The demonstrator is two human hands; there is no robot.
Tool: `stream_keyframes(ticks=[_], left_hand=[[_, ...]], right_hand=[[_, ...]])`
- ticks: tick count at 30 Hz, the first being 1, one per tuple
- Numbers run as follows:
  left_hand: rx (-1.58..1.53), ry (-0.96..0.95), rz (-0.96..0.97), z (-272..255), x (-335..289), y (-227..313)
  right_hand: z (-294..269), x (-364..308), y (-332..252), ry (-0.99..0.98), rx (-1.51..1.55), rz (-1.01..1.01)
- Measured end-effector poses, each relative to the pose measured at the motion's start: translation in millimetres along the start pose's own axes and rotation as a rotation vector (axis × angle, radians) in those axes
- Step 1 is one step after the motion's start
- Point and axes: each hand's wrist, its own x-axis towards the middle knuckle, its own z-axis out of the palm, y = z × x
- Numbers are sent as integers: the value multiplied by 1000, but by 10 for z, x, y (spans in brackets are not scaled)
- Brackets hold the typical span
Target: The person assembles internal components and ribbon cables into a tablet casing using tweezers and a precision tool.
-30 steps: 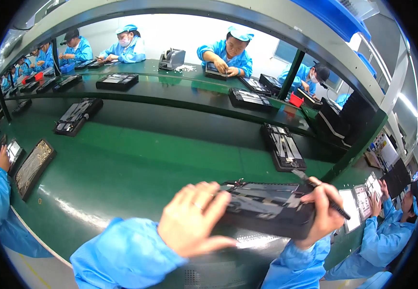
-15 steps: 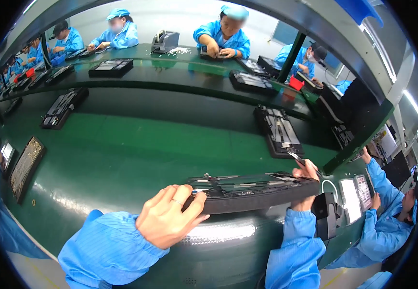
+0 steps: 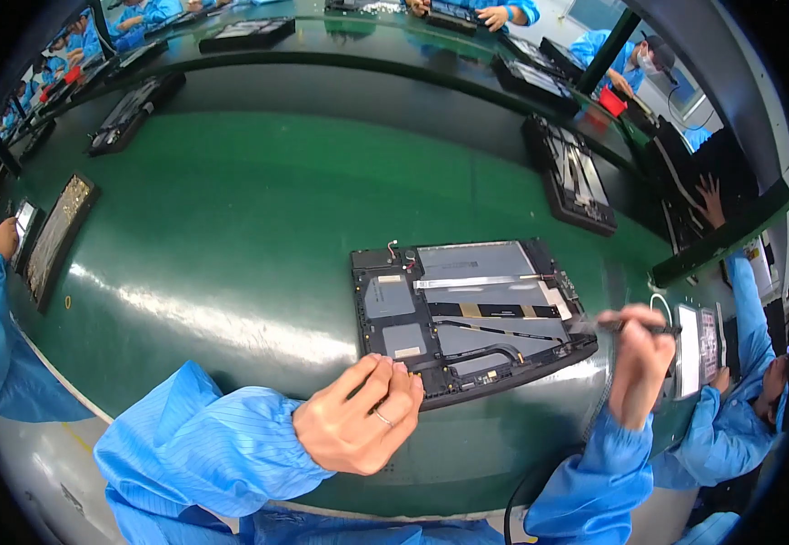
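Note:
An opened tablet-like device (image 3: pixel 476 327) lies slightly tilted on the green bench, its black frame showing grey plates, flat ribbon cables and dark strips. At its near left corner, my left hand (image 3: pixel 358 413) is closed, with the fingertips pinched on the frame's edge. My right hand (image 3: pixel 641 359) is raised just past the device's right end. Its fingers are closed round slim dark tweezers (image 3: pixel 608 324), whose blurred tips point left toward the right edge of the device.
Another opened device (image 3: pixel 571 173) sits farther back on the right, and one more (image 3: pixel 135 113) at the back left. A tray of small metallic parts (image 3: pixel 63 236) lies at the left. A dark green post (image 3: pixel 721 232) rises at the right, near a co-worker's arm (image 3: pixel 744 309).
The device has come down from a steep tilt to lie nearly flat, its inside now in view. My right hand has left its far edge and moved right with the tweezers. The view has tipped downward.

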Motion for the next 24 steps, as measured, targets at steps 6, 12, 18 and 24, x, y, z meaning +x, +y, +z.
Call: stream_keyframes(ticks=[6,12,18,24], left_hand=[[-58,16,32,-446,-1014,-643],[-27,7,18,-743,-1465,-993],[-2,-14,8,-747,-1466,-947],[31,-32,9,-702,-1422,-884]], right_hand=[[1851,-1075,64,-485,-157,532],[2595,-1386,218,-510,-218,412],[2549,-1416,252,-473,-197,435],[2501,-1419,245,-450,-162,473]])
